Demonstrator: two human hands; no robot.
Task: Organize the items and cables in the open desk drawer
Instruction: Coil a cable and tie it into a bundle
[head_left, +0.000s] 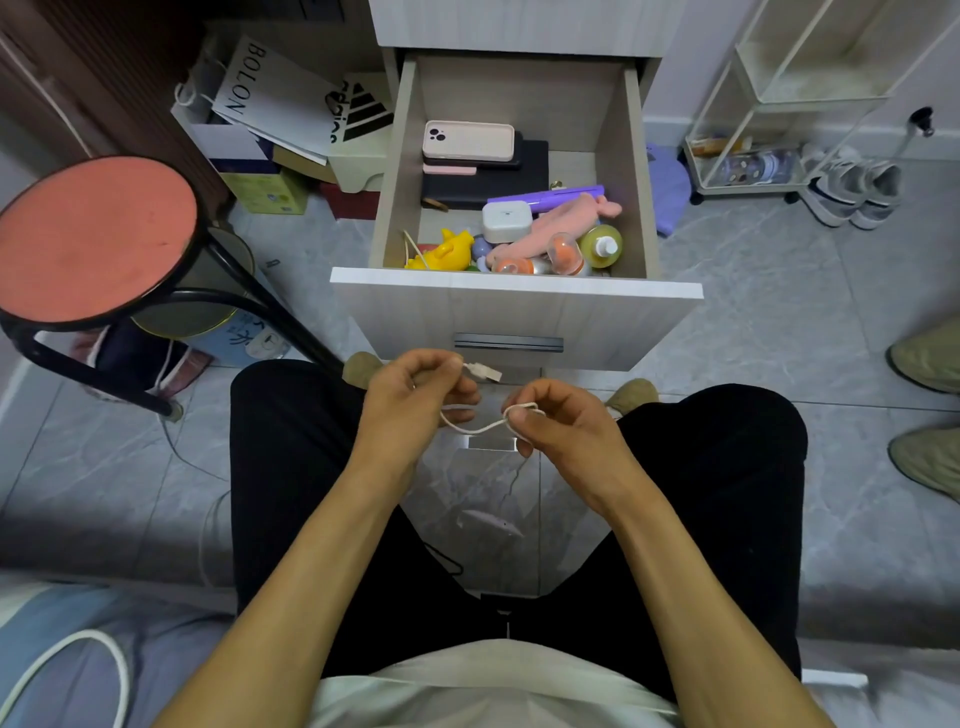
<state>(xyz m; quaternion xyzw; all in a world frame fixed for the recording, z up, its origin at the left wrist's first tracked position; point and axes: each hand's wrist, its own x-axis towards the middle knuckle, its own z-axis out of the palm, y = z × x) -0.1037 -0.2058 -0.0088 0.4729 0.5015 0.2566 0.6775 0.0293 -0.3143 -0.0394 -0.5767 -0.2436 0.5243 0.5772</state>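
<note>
You sit facing the open drawer (511, 130), pulled well out of its cabinet, and most of the sorting is left to do; along its back wall a neat stack is formed, the pink phone (468, 140) lying on dark flat cases, while the front edge is a jumble; the pink plush toy (558, 223) sprawls from the right side toward the middle, the white earbud case (506, 221) sits just behind it, the yellow toy duck (441, 252) crowds the front left corner, and the green bottle (602, 247) leans in the front right corner among small orange capsules. Outside the drawer, above your lap, you hold the white USB cable (475, 427), so one cable is being tidied and is not yet stowed. Your left hand (415, 395) is curled round the cable's plug end, the connector poking out past its fingers toward the drawer front; your right hand (563, 421) pinches a small loop of the cord, the short span between the hands sagging; I judge you are coiling it.
</note>
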